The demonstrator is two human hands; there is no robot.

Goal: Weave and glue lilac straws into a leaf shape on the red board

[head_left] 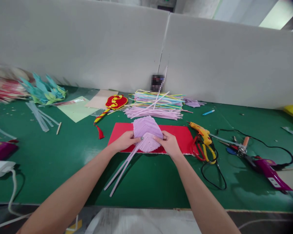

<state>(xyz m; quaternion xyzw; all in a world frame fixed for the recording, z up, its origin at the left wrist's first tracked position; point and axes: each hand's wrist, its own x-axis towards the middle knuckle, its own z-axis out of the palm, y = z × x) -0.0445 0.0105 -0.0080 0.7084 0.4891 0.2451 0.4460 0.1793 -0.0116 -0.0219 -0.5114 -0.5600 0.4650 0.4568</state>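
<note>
Between my two hands is a leaf-shaped piece of lavender pipe cleaners (147, 127), laid in V-shaped rows, just over a red board (179, 135). My left hand (127, 141) pinches its left edge, thumb on top. On the right edge, my right hand (169, 143) grips it the same way, with the fingers partly hidden beneath. Two long lavender stems (122, 174) stick out from the piece toward the lower left, passing by my left thumb. Whether the piece rests on the board or is lifted a little, I cannot tell.
Behind the board lies a pile of pastel pipe cleaners (158, 105). A red and yellow fan-shaped ornament (116, 102) is to its left. On the right are a yellow glue gun (202, 131), scissors (208, 152), a black cord and a purple hot tool (271, 172).
</note>
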